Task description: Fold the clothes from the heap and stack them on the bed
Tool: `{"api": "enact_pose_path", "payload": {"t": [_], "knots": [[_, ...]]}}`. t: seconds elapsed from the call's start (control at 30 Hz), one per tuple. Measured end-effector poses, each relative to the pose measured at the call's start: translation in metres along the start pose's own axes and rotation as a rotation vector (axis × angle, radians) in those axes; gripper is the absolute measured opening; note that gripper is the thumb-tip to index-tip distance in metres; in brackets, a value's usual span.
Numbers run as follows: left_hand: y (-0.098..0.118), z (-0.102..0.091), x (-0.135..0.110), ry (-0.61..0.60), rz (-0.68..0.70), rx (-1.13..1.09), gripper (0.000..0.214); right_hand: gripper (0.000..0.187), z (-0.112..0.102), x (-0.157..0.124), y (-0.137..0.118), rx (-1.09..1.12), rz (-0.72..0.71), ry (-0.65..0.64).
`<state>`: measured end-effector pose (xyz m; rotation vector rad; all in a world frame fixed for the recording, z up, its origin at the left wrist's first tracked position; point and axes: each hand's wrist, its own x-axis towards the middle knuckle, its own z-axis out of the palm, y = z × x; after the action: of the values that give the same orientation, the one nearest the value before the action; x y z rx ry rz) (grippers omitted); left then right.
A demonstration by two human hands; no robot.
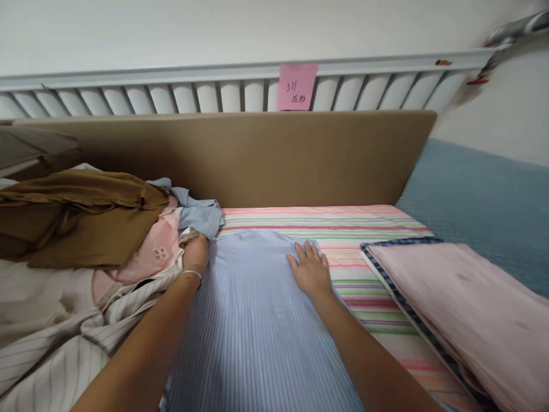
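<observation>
A light blue striped garment (261,309) lies spread flat in front of me, reaching down past the bottom edge of the view. My right hand (312,269) rests flat on its upper right corner, fingers stretched and a little apart. At its upper left edge, beside the clothes pile, my left hand (196,253) is closed with the fingers curled. A small greyish-white bit of cloth (189,233) shows at those fingertips; what they grip is mostly hidden.
Heaped at left are a brown garment (98,223), pink cloth (150,246), striped white cloth (64,366) and grey-blue cloth (199,214). Folded pink fabric (463,297) lies right, on the striped sheet (343,229). Behind stand a brown board (266,160) and a radiator (184,97) with a pink note (297,86).
</observation>
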<state>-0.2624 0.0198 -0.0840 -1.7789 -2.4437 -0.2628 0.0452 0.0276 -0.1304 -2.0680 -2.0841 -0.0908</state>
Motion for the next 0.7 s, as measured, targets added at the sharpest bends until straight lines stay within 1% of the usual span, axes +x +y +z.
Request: {"api": "enact_pose_path", "payload": {"t": [0.07,0.1,0.13,0.17,0.2,0.23,0.27,0.3,0.33,0.37,0.43,0.47,0.6,0.7], "knots": [[0.013,-0.006,-0.006,0.067,0.014,-0.001,0.027,0.06,0.0,0.0,0.0,0.0,0.0,-0.005],[0.023,-0.009,-0.011,0.108,0.047,-0.005,0.029,0.06,0.0,0.0,-0.001,0.001,0.0,-0.004],[0.034,-0.011,-0.018,0.139,0.108,-0.012,0.032,0.06,0.001,0.001,-0.001,0.002,-0.001,-0.003],[0.046,-0.011,-0.027,0.156,0.2,-0.025,0.035,0.06,0.001,0.001,-0.001,0.001,-0.003,0.0],[0.059,-0.009,-0.035,0.151,0.312,-0.046,0.038,0.06,0.001,0.001,0.0,0.0,-0.006,0.003],[0.07,-0.005,-0.043,0.121,0.42,-0.072,0.041,0.06,0.001,0.001,0.0,-0.003,-0.006,0.003],[0.08,-0.001,-0.049,0.075,0.5,-0.095,0.045,0.06,0.001,0.001,0.0,-0.006,-0.005,0.001],[0.087,0.005,-0.053,0.024,0.537,-0.113,0.048,0.06,0.001,0.001,0.0,-0.01,-0.003,0.0],[0.092,0.011,-0.053,-0.02,0.527,-0.124,0.052,0.06,0.001,0.0,0.0,-0.014,0.001,-0.004],[0.094,0.017,-0.051,-0.052,0.484,-0.129,0.055,0.06,0.0,0.0,0.0,-0.017,0.003,-0.008],[0.094,0.026,-0.041,-0.073,0.382,-0.123,0.058,0.059,-0.001,0.0,-0.001,-0.02,0.005,-0.008],[0.092,0.03,-0.034,-0.075,0.354,-0.123,0.058,0.059,-0.001,0.0,-0.001,-0.019,0.006,-0.004],[0.088,0.035,-0.01,-0.088,0.351,-0.124,0.058,0.058,0.0,0.002,-0.002,-0.025,0.025,0.009],[0.089,0.031,-0.003,-0.111,0.343,-0.126,0.057,0.057,0.001,0.003,-0.002,-0.025,0.03,0.006]]}}
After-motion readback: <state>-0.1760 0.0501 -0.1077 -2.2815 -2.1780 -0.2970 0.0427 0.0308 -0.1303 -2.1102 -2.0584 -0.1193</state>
